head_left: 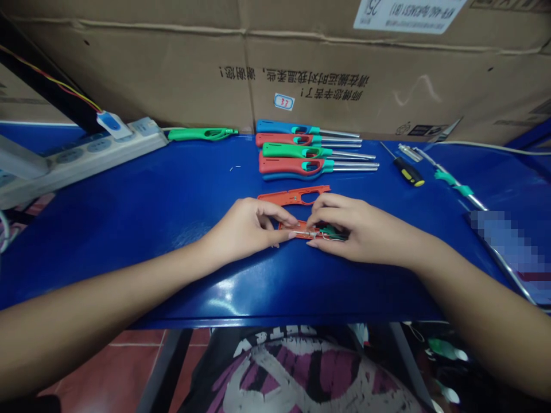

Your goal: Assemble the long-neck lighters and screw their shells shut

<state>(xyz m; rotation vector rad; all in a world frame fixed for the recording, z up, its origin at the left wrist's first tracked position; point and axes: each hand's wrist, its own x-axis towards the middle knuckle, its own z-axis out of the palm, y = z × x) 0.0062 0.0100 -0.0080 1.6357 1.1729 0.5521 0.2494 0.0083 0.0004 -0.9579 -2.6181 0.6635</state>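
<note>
On the blue table, an orange lighter half-shell (305, 228) holds small metal and green parts. My left hand (253, 226) is closed on the left end of this half-shell, thumb at the near side and fingers at the far side. My right hand (344, 225) curls over its right end, with fingertips at both sides of the inner parts; the palm hides part of the green piece. Just behind the hands lies a second orange half-shell (284, 198), its inner side up, the right end close to my right fingers.
Several assembled lighters (297, 165) lie in a row behind. A green lighter body (200, 134) and power strip (81, 152) are at left. A screwdriver (408, 172), metal tubes with green parts (462, 189) and a blurred flat object (512, 252) lie right. A cardboard box (172, 74) stands behind.
</note>
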